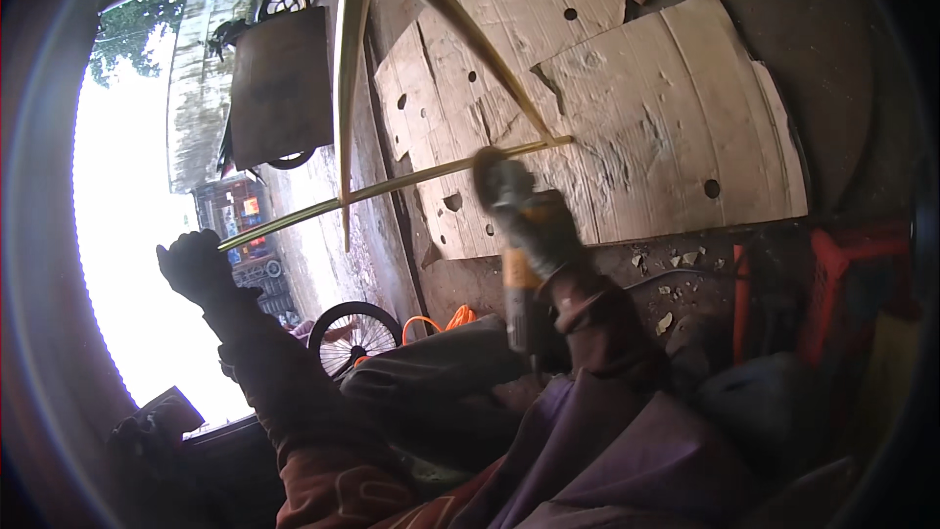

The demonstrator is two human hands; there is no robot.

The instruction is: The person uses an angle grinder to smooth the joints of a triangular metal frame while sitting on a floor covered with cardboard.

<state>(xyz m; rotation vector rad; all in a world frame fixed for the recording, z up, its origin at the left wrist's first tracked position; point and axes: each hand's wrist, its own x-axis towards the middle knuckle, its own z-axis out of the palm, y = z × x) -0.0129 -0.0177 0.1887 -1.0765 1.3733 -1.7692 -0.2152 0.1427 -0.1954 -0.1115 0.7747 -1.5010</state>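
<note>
My gloved left hand (196, 269) is closed around the left end of a thin golden metal bar (401, 182). That bar runs up to the right as one side of a pointed metal frame (470, 34), whose two other arms meet at the top edge. Gripped in my gloved right hand (548, 230) is a yellow and grey angle grinder (521, 284), slightly blurred. Its round disc (485, 179) is at the bar, right of the bar's middle; whether it touches the metal I cannot tell. Part of the grinder is hidden by my hand.
Flattened cardboard sheets (676, 127) with holes lie on the floor under the frame's right side. Nearby are a red plastic stool (832, 260), scattered chips (690, 259), an orange cord (460, 315) and a spoked wheel (354, 338). A wheeled cart with a dark panel (282, 88) stands beyond, left.
</note>
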